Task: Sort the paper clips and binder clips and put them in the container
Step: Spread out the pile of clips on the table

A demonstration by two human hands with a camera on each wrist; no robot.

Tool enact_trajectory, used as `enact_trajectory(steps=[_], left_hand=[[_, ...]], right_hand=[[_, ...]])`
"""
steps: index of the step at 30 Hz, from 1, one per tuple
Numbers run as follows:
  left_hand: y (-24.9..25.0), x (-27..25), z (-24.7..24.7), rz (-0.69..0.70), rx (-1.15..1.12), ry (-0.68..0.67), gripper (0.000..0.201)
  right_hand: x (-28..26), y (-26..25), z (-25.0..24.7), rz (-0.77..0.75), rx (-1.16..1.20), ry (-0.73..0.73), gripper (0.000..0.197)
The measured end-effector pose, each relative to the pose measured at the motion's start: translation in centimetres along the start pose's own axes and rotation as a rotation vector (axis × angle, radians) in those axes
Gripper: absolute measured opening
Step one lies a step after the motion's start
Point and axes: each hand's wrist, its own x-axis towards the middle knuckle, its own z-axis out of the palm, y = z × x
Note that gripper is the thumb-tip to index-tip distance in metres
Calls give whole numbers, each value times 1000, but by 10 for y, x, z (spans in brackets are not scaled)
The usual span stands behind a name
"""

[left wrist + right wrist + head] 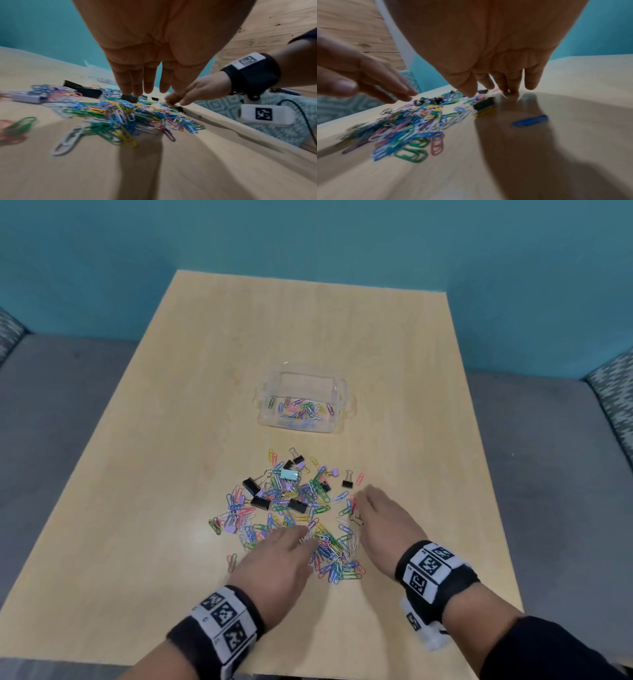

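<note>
A heap of coloured paper clips [308, 518] mixed with black, purple and teal binder clips [260, 503] lies on the wooden table [205, 371]. Beyond it stands a clear plastic container [337, 424] with several paper clips inside. My left hand [291, 542] hovers over the near side of the heap, fingers straight [137, 86], holding nothing. My right hand [373, 508] is at the heap's right edge, its straight fingertips [510, 88] touching the table beside a black binder clip [484, 106]. A lone blue paper clip [530, 120] lies to its right.
The table is ringed by a grey bench [68, 392] with patterned cushions [613, 392] and a teal wall [308, 234] behind. A black binder clip [347, 483] and a pink paper clip lie just right of the heap. Bare tabletop shows on both sides.
</note>
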Motion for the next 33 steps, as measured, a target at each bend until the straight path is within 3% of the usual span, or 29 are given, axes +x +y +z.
enact_trajectory(steps=[4, 7, 10, 14, 16, 20, 25, 29, 33], left_hand=[[10, 6, 3, 19, 8, -38, 37], [9, 7, 7, 13, 26, -48, 35], [8, 8, 7, 23, 61, -58, 32], [8, 19, 7, 35, 80, -60, 38], [11, 33, 6, 62, 83, -57, 42], [23, 72, 10, 156, 173, -165, 53], [36, 104, 21, 233, 340, -261, 57], [33, 96, 26, 210, 381, -301, 58], [26, 60, 24, 208, 246, -222, 54]], right_hand=[[20, 5, -10, -95, -54, 32, 66], [27, 3, -15, -148, -97, -53, 66], [18, -6, -16, -234, 6, -91, 67], [-15, 4, -11, -92, 59, 115, 45], [-31, 6, -3, -120, -19, 114, 40], [-47, 11, 3, -195, -173, 53, 45], [-52, 32, -6, -108, -259, 24, 50], [-43, 50, -7, -2, -215, 28, 60], [-62, 38, -3, 96, -10, 125, 58]])
